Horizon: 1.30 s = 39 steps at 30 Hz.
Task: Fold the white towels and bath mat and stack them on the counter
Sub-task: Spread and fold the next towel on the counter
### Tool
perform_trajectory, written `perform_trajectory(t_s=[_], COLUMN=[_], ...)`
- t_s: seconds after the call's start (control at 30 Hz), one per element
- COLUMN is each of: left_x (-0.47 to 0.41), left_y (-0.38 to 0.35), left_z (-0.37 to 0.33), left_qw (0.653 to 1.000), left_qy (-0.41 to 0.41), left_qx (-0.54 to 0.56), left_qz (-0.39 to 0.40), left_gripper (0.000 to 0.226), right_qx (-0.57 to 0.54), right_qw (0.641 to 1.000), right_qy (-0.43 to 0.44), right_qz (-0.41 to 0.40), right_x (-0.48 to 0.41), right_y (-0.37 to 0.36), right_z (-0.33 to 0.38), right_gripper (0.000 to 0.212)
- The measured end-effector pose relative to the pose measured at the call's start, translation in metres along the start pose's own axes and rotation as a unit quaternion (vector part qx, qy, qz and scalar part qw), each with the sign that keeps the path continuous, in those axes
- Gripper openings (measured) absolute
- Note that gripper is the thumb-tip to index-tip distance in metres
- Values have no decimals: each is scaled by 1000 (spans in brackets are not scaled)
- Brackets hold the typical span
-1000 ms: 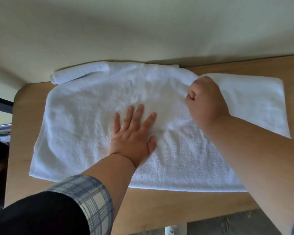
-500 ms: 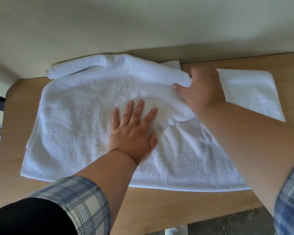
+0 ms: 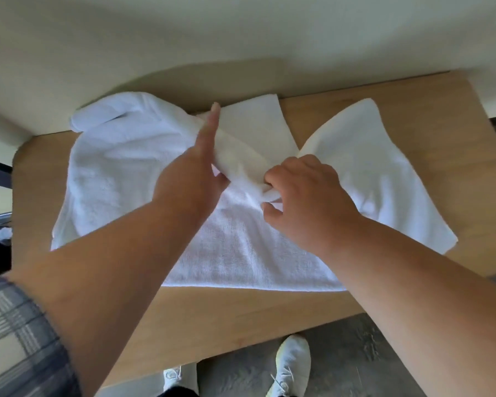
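Towel bunched mid-worktop.
Right hand [image 3: 309, 202] pinches the white towel [image 3: 121, 173]; left hand [image 3: 194, 167], fingers straight, presses its fold just left.

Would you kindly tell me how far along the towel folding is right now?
No finished stack shows yet. In hand: the right hand pinches the white towel at its middle while the left hand braces the raised fold with straight fingers. Left: finishing this fold and stacking on the counter.
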<state>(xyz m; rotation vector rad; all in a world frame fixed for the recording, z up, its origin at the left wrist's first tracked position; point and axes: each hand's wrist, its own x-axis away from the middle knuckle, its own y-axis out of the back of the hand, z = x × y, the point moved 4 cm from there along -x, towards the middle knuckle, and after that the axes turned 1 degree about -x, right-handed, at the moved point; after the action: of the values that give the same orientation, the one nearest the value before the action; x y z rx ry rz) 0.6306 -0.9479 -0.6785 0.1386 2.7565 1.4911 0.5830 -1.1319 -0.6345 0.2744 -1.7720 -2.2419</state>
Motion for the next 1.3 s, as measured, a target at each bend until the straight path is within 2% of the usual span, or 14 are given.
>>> perform_trajectory(t_s=[0.07,0.1,0.17,0.23,0.27,0.4,0.53,0.63,0.73,0.9,1.03,1.2,1.3], left_x=[-13,-15,-14,-9,-6,10,44,81,114,153,175,218,246], left_y=[14,19,25,33,38,71,113,160,207,282,343,397,428], left_z=[5,9,15,8,1,-29,-63,-89,-120,-168,-200,-237,-250], left_qw=[995,994,992,990,990,989,982,986,982,984,986,983,976], left_qy=[-4,17,69,99,103,103,62,112,139,150,121,83,66], left_qx=[-87,-91,-55,-28,-26,-70,-151,-108,-115,-96,-110,-126,-143], left_qz=[43,63,89,99,94,74,91,56,47,10,-46,-108,-152], left_gripper=[53,37,27,32,34,52,54,53,54,51,50,50,53], right_qx=[-31,-29,-7,-36,-65,-110,-67,-13,9,-27,-74,-119,-130], right_qw=[998,997,991,979,977,987,993,996,996,999,996,983,977], right_qy=[4,-9,-73,-137,-144,-96,-89,-65,-45,-10,36,119,145], right_qz=[45,65,111,150,142,60,46,64,70,16,-42,-73,-91], right_x=[-2,-5,-16,-25,-27,-19,7,28,53,74,76,79,81], right_y=[5,7,12,18,22,58,110,161,214,288,341,378,396], right_z=[-9,-19,-45,-61,-61,-35,-13,14,41,76,102,149,184], right_gripper=[33,39,48,43,43,52,38,28,22,33,42,55,53])
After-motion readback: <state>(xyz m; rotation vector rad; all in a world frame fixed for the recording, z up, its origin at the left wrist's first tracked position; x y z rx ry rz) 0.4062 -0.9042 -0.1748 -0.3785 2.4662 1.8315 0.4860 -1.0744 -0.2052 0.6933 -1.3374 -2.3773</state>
